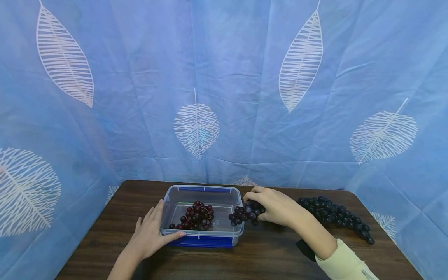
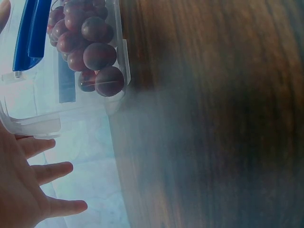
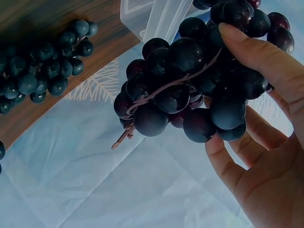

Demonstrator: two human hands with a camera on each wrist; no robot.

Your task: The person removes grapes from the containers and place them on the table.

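Observation:
My right hand [image 1: 276, 204] grips a bunch of dark grapes [image 3: 190, 85], thumb on one side and fingers on the other. The bunch hangs at the right rim of a clear plastic container [image 1: 238, 235] with blue clips, its lower end overlapping the rim in the head view. A brown stem shows along it in the right wrist view. Inside the container lies a bunch of red grapes [image 1: 196, 216], toward the middle and front. My left hand [image 1: 148, 231] rests against the container's left side, thumb over the front rim and fingers spread, as the left wrist view also shows.
Another bunch of black grapes [image 1: 336, 216] lies on the dark wooden table [image 1: 280, 252] to the right, past my right forearm. A blue cloth [image 1: 238, 132] with white leaf prints hangs behind the table and at both sides.

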